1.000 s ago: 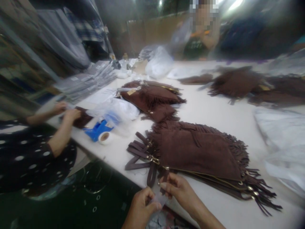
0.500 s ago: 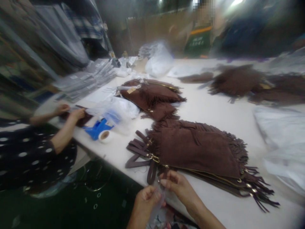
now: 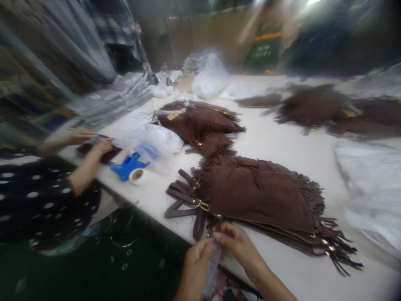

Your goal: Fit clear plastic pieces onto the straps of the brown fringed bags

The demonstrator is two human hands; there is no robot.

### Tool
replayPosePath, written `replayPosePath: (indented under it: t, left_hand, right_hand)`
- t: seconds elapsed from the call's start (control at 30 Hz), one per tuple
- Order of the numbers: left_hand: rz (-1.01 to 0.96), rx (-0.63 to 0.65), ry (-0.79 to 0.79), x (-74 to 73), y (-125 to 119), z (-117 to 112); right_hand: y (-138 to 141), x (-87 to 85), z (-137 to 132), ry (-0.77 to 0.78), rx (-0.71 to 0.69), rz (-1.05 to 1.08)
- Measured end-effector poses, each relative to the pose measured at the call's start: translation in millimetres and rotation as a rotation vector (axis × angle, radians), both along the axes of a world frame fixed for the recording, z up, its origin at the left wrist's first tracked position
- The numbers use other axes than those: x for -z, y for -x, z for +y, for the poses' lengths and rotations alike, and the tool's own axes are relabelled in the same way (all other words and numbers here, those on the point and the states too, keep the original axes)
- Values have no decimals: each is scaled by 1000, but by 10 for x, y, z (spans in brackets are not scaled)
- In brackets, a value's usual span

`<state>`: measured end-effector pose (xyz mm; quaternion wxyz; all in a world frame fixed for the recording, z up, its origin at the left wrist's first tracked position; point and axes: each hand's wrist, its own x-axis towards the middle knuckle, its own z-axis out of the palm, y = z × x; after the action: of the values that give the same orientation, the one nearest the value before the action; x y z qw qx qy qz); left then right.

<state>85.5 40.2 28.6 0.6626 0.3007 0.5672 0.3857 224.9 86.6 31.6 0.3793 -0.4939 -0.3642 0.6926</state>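
A stack of brown fringed suede bags with gold zips lies at the front of the table. Brown straps with gold clasps stick out from its left side. Just below the stack's near edge, my left hand is closed, pinching a thin piece of clear plastic that hangs over the table edge. My right hand almost meets it, thumb and fingers pinched at a brown strap end by the bag's corner. The small part between the fingertips is mostly hidden.
A blue tape dispenser with a tape roll stands to the left. Beyond it, a co-worker's hands handle a brown item. More brown bags, clear plastic bags and grey packets lie around the table.
My left hand has shifted slightly up and right, closer to my right hand, and more of the clear plastic shows beneath it. The co-worker's hands have moved a little.
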Motion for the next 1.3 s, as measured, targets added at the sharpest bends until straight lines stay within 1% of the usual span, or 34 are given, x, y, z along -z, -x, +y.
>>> replayPosePath:
  t: [0.1,0.17,0.27,0.33,0.4,0.5,0.6,0.73,0.8,0.87,0.93,1.0,1.07,1.13,1.2,1.3]
  left_hand:
    - [82,12,-18,28,-9,3]
    - [60,-1,-13,68,-14,3]
    - [-71,-51,50,134,-36,0]
    - [-194,-87,120,146,-62,-3]
    - [-299,-111,162,117,-88,-3]
    - [-394,-123,189,28,-111,7]
    - [-432,-103,214,-49,-113,17]
    - [-429,-62,235,-102,-114,24]
    - [-412,-46,241,-127,-121,31]
    - [-406,-27,227,-155,-131,54]
    - [-402,-26,169,-178,-142,101]
    - [-369,-38,104,-191,-157,169]
    - [-278,-43,62,-197,-173,243]
    - [-174,-20,63,-208,-188,305]
    - [-99,4,85,-234,-198,345]
    - [-47,24,118,-296,-203,366]
  right_hand:
    - [-21,-3,-2,-40,-10,-42]
    - [-69,-14,-17,-91,-35,-101]
    - [-175,-25,-84,-174,-40,-204]
    - [-234,-24,-169,-181,-45,-250]
    - [-254,-16,-280,-153,-63,-276]
    - [-209,-6,-452,-98,-65,-290]
    - [-137,-10,-559,-50,-46,-310]
    - [-116,-44,-558,-63,-39,-384]
    - [-134,-62,-532,-104,-57,-431]
    - [-149,-72,-519,-174,-86,-521]
    - [-153,-69,-529,-292,-112,-663]
    - [-146,-60,-553,-446,-130,-822]
    - [-141,-57,-576,-583,-140,-954]
    - [-149,-68,-587,-680,-134,-1044]
    - [-170,-86,-585,-725,-121,-1094]
    - [-205,-98,-570,-713,-118,-1116]
